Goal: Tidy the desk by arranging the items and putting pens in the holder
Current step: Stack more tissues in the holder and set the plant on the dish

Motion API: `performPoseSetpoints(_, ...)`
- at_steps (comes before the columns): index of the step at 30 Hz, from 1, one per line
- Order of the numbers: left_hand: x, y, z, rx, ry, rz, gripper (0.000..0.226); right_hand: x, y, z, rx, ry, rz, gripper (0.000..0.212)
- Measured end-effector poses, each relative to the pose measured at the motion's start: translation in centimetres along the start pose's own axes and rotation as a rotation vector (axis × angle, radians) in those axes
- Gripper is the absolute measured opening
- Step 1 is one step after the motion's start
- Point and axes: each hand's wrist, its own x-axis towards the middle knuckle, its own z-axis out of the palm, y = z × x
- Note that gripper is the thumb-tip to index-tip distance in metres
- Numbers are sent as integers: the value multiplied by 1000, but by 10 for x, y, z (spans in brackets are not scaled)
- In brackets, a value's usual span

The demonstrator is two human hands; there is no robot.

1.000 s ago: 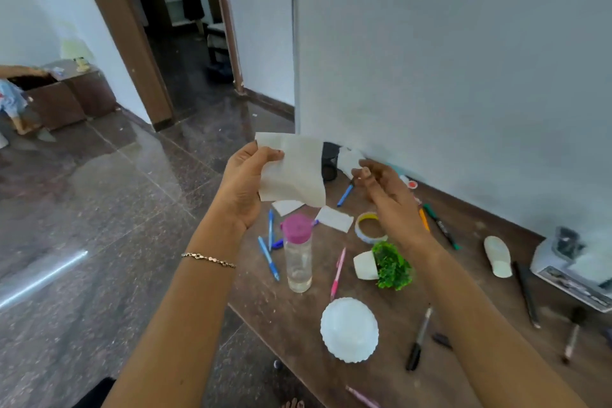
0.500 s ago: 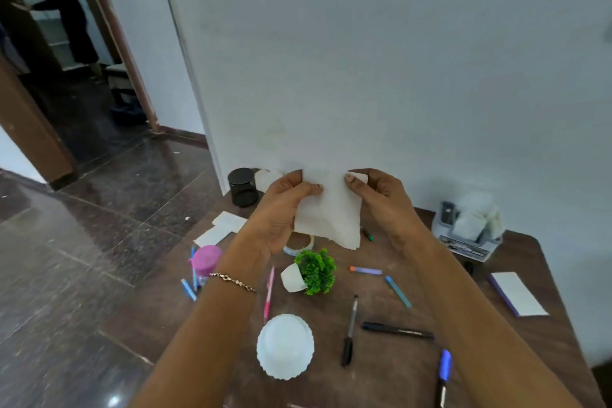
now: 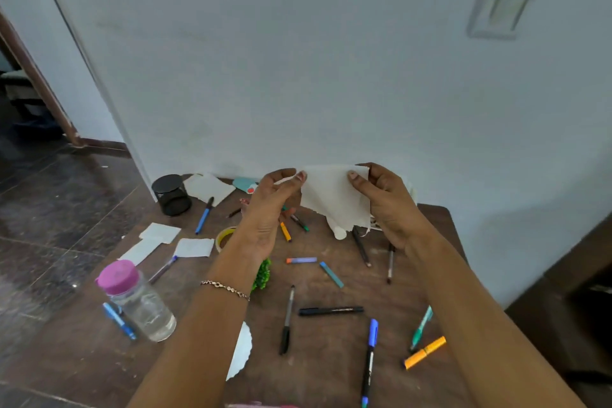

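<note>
Paper — pinched between left hand and right hand.

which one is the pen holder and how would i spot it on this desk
Take the brown desk against the white wall and go to its far left corner. The pen holder stands there, just left of a white paper sheet and beyond a blue pen. It is the only black, round, upright container there; its neighbours lie flat.
</note>
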Motion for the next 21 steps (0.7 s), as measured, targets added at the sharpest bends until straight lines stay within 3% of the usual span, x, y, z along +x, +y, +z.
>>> performPoseSetpoints(6, 14, -8, 17, -8, -13, -52, 52, 7, 4, -13, 205, 19, 65, 26)
performPoseSetpoints(12, 36, -11, 25, 9, 60, 9, 29, 26, 14, -22, 166, 163, 41, 19)
performPoseSetpoints(16, 52, -14, 32, 81, 10, 5, 33, 39, 16, -25, 143, 193, 38, 23)
performPoseSetpoints(19, 67, -20, 34, 109, 51, 33, 20, 46, 18, -28, 151, 200, 34, 18)
performPoseSetpoints(21, 76, -24, 34, 116, 71, 62, 23, 51, 20, -30, 154, 205, 25, 19)
